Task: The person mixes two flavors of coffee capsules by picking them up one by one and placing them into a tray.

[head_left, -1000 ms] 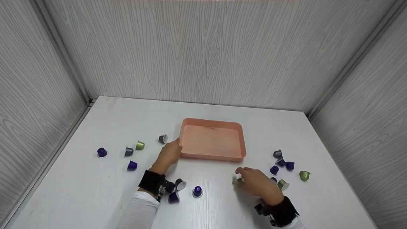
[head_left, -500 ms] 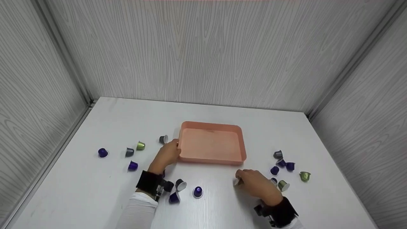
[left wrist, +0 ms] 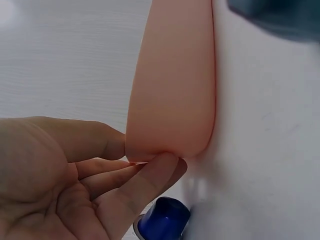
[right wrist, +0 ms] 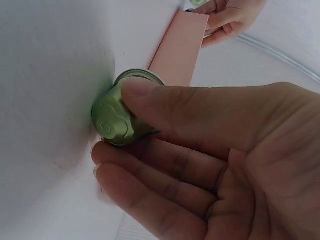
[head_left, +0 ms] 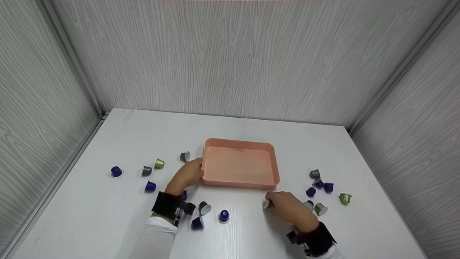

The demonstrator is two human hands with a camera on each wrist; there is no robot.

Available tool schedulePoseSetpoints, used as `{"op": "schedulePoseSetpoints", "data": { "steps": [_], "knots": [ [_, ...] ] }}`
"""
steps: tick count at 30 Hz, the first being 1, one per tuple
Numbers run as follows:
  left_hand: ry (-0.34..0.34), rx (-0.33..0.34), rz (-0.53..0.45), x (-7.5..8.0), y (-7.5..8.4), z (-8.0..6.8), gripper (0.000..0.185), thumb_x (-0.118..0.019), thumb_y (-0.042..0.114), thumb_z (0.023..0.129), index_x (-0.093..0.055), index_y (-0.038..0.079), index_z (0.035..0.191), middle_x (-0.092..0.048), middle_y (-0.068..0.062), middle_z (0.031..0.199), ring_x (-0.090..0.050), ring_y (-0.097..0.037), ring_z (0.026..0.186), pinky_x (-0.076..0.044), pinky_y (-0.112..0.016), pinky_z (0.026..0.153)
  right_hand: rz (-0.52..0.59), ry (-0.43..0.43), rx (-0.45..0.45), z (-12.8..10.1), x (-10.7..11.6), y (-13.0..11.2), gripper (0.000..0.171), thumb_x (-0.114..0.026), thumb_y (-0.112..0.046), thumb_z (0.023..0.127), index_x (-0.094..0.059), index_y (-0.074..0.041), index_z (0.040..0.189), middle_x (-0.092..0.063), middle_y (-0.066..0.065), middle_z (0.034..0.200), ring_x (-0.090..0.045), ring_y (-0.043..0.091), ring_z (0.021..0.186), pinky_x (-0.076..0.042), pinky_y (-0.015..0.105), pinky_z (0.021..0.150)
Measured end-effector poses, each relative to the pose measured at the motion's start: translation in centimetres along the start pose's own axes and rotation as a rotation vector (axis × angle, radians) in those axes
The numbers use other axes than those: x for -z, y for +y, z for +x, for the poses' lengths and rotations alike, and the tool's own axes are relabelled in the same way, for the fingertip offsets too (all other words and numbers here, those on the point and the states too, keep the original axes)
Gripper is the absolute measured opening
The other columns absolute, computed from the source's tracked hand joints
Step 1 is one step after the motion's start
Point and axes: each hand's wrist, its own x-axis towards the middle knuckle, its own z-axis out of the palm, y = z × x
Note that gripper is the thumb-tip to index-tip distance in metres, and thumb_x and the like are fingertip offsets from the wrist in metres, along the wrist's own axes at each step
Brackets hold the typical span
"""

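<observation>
Green capsule (right wrist: 120,122) between right-hand fingers (right wrist: 165,107)

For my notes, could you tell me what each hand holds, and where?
Right hand pinches a green capsule by its sides; left hand grips the pink tray at its corner.

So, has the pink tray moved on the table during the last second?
Yes. The pink tray, which the left hand holds at its left corner, has slid a little toward the person, away from the back wall, while the grey capsule beside it kept its place.
</observation>
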Motion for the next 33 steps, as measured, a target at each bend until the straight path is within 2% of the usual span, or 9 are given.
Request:
{"op": "schedulePoseSetpoints", "data": {
  "steps": [2, 6, 9, 11, 15, 18, 22, 28, 33],
  "knots": [
    [-0.008, -0.020, 0.001, 0.2, 0.0, -0.2, 0.041, -0.052, -0.004, 0.082, -0.059, -0.007, 0.123, -0.064, -0.021, 0.118, -0.058, -0.030, 0.101, -0.045, -0.049, 0.094, -0.002, 0.012, 0.011, 0.0, -0.1, 0.0, 0.009, -0.064, -0.001, 0.086, -0.065, -0.006, 0.094, -0.064, 0.003, 0.079, -0.059, 0.021, 0.070, -0.050, 0.040, 0.066],
    [-0.032, 0.001, -0.010, 0.6, -0.1, -0.5, 0.044, -0.051, -0.004, 0.080, -0.056, -0.010, 0.123, -0.064, -0.021, 0.115, -0.055, -0.028, 0.093, -0.046, -0.046, 0.088, 0.006, 0.021, 0.013, 0.0, -0.1, -0.1, 0.009, -0.064, -0.001, 0.086, -0.065, -0.006, 0.093, -0.063, 0.003, 0.079, -0.057, 0.020, 0.069, -0.050, 0.040, 0.065],
    [-0.043, 0.005, 0.001, 0.7, -0.1, -0.6, 0.046, -0.052, -0.005, 0.077, -0.054, -0.011, 0.123, -0.064, -0.020, 0.112, -0.055, -0.027, 0.090, -0.047, -0.043, 0.084, -0.004, 0.021, 0.009, -0.1, -0.1, -0.1, 0.006, -0.063, -0.002, 0.089, -0.063, -0.007, 0.090, -0.061, 0.003, 0.077, -0.055, 0.019, 0.067, -0.049, 0.039, 0.064],
    [-0.044, 0.002, 0.013, 0.8, 0.0, -0.6, 0.047, -0.054, -0.005, 0.076, -0.055, -0.010, 0.123, -0.064, -0.020, 0.112, -0.055, -0.028, 0.091, -0.047, -0.044, 0.084, -0.005, 0.025, 0.003, -0.1, -0.1, -0.1, 0.006, -0.062, -0.004, 0.091, -0.060, -0.009, 0.088, -0.058, 0.002, 0.073, -0.052, 0.018, 0.065, -0.048, 0.038, 0.062],
    [-0.029, 0.013, 0.019, 0.6, 0.0, -0.3, 0.044, -0.055, -0.002, 0.081, -0.056, -0.007, 0.125, -0.065, -0.020, 0.116, -0.059, -0.031, 0.101, -0.046, -0.048, 0.091, -0.006, 0.035, 0.002, -0.1, -0.1, -0.1, 0.009, -0.061, -0.005, 0.091, -0.056, -0.011, 0.087, -0.054, 0.000, 0.069, -0.047, 0.017, 0.062, -0.045, 0.037, 0.059],
    [-0.017, 0.020, 0.010, 0.4, 0.0, -0.2, 0.045, -0.054, 0.001, 0.087, -0.054, -0.003, 0.131, -0.064, -0.020, 0.120, -0.059, -0.033, 0.108, -0.045, -0.050, 0.095, 0.001, 0.034, -0.003, -0.1, -0.1, -0.1, 0.010, -0.062, -0.004, 0.090, -0.056, -0.012, 0.089, -0.055, -0.001, 0.070, -0.048, 0.017, 0.062, -0.046, 0.038, 0.060],
    [-0.009, 0.013, 0.004, 0.2, -0.4, -0.4, 0.050, -0.051, 0.001, 0.088, -0.050, -0.001, 0.138, -0.062, -0.022, 0.123, -0.058, -0.033, 0.106, -0.044, -0.051, 0.094, 0.021, 0.026, -0.024, 0.1, 0.0, -0.2, 0.010, -0.064, -0.006, 0.090, -0.057, -0.013, 0.093, -0.055, -0.003, 0.072, -0.051, 0.016, 0.065, -0.047, 0.039, 0.063],
    [-0.018, 0.053, 0.066, 0.3, -0.8, -0.8, 0.057, -0.048, 0.000, 0.088, -0.041, -0.007, 0.144, -0.060, -0.025, 0.124, -0.058, -0.032, 0.099, -0.046, -0.050, 0.090, 0.046, 0.061, 0.031, 0.4, 0.7, -0.6, 0.014, -0.072, -0.008, 0.086, -0.063, -0.011, 0.097, -0.065, -0.002, 0.081, -0.062, 0.019, 0.075, -0.051, 0.037, 0.068],
    [-0.029, 0.021, 0.078, 0.1, -0.4, -0.3, 0.058, -0.048, 0.000, 0.086, -0.040, -0.010, 0.142, -0.062, -0.027, 0.119, -0.058, -0.032, 0.095, -0.047, -0.051, 0.087, 0.067, 0.103, 0.068, 0.6, 1.9, -0.4, 0.017, -0.075, -0.007, 0.085, -0.064, -0.009, 0.098, -0.069, -0.001, 0.085, -0.066, 0.017, 0.079, -0.053, 0.034, 0.070]
  ]
}}
